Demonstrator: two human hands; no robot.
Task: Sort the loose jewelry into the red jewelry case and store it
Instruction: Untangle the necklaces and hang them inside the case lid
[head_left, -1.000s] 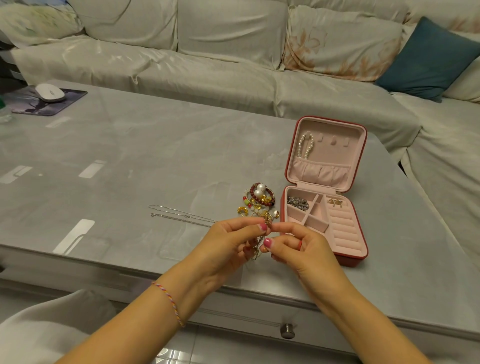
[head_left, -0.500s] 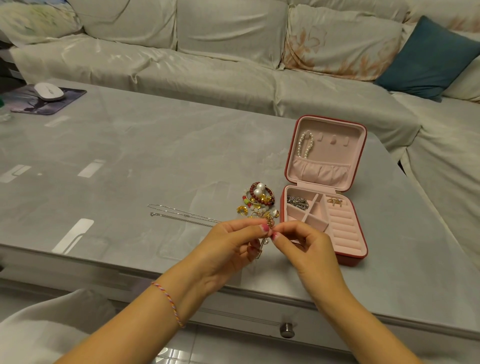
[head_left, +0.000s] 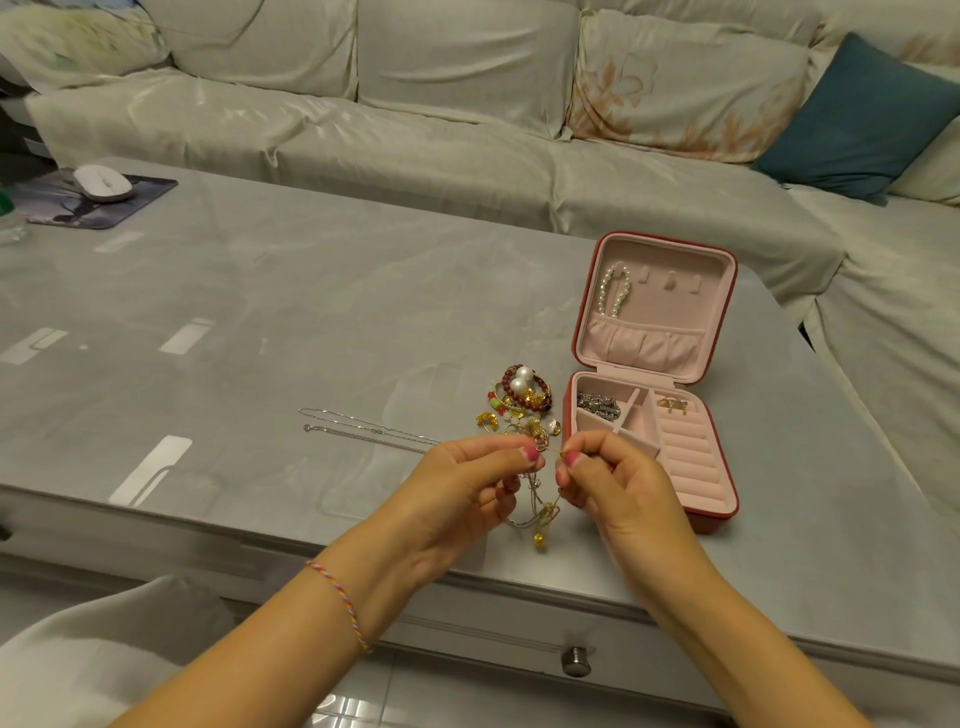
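Both hands, left (head_left: 457, 488) and right (head_left: 610, 480), pinch a gold chain bracelet (head_left: 540, 512) (charms dangling) above the desk (head_left: 260, 322), beside the open red jewelry case (head_left: 724, 512).

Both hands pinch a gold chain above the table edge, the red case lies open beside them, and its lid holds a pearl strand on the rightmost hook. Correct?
Not quite. In the head view the pearl strand hangs from the leftmost hook in the red case lid. The rest stands.
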